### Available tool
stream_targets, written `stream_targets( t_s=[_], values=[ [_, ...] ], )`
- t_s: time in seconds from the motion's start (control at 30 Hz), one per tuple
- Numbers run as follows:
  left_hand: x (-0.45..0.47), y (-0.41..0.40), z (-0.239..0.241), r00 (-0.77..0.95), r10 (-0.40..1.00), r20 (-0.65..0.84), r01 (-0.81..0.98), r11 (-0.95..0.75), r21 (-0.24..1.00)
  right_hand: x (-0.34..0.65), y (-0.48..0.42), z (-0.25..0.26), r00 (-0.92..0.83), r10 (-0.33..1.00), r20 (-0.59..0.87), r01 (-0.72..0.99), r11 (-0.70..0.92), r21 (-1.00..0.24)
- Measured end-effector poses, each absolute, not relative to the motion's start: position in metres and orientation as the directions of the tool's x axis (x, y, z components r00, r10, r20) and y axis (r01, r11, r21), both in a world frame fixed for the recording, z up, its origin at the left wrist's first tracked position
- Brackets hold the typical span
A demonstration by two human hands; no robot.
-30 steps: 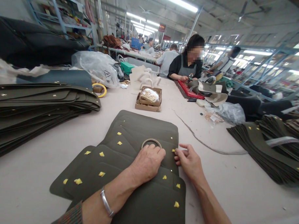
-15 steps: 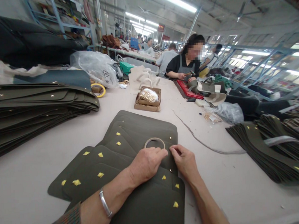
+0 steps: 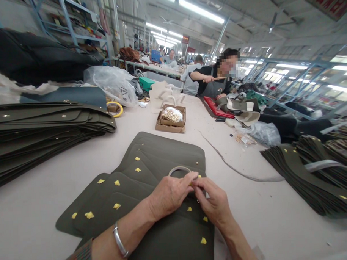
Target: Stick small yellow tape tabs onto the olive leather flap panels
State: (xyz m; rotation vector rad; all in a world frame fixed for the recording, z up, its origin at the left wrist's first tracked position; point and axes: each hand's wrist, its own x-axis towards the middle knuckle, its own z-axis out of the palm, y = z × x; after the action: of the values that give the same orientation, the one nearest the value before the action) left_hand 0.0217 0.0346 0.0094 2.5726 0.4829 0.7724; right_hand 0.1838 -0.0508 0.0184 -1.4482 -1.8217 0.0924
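Observation:
My left hand is closed round a thin roll of tape, whose pale ring stands up behind the fingers. My right hand pinches at the left fingertips, where a sliver of yellow tape shows; the fingers largely hide it. Both hands are over overlapping dark olive panels with rounded corners. Small yellow tape pieces dot the panels, one just behind my fingertips. A small metal stud shows near the right edge of the far panel.
Stacked olive panels rise at left, and bundled strips lie at right. Beyond the panels stands a cardboard box of gold-coloured studs. A cord curves across the table. A co-worker holds a tool over a red pad.
My right hand has moved left from the panel's edge to meet the left fingertips. A yellow tape piece now shows where it was pressing. The co-worker's tool arm has risen.

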Motion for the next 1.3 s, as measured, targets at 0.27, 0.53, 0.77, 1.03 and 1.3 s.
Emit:
stream_targets(
  t_s=[0.27, 0.53, 0.77, 1.03, 1.3],
  values=[
    [0.022, 0.034, 0.009, 0.788, 0.466, 0.401, 0.248, -0.838, 0.486, 0.177, -0.05, 0.011, 0.035, 0.803, 0.595, 0.88, 0.257, -0.399],
    [0.025, 0.033, 0.006, 0.702, 0.46, 0.544, 0.28, -0.881, 0.382, 0.164, -0.054, 0.026, 0.283, 0.85, 0.445, 0.782, 0.064, -0.62],
    [0.024, 0.023, 0.012, 0.705, 0.381, 0.599, 0.242, -0.922, 0.302, 0.175, -0.047, 0.024, 0.553, 0.833, 0.028, 0.333, -0.19, -0.924],
    [0.025, 0.027, 0.019, 0.837, 0.491, 0.24, 0.447, -0.868, 0.217, 0.21, -0.072, 0.011, 0.335, 0.917, -0.217, 0.277, -0.316, -0.907],
    [0.025, 0.024, 0.024, 0.897, 0.417, 0.15, 0.377, -0.896, 0.234, 0.212, -0.073, 0.008, 0.243, 0.932, -0.27, 0.297, -0.336, -0.894]
  ],
)
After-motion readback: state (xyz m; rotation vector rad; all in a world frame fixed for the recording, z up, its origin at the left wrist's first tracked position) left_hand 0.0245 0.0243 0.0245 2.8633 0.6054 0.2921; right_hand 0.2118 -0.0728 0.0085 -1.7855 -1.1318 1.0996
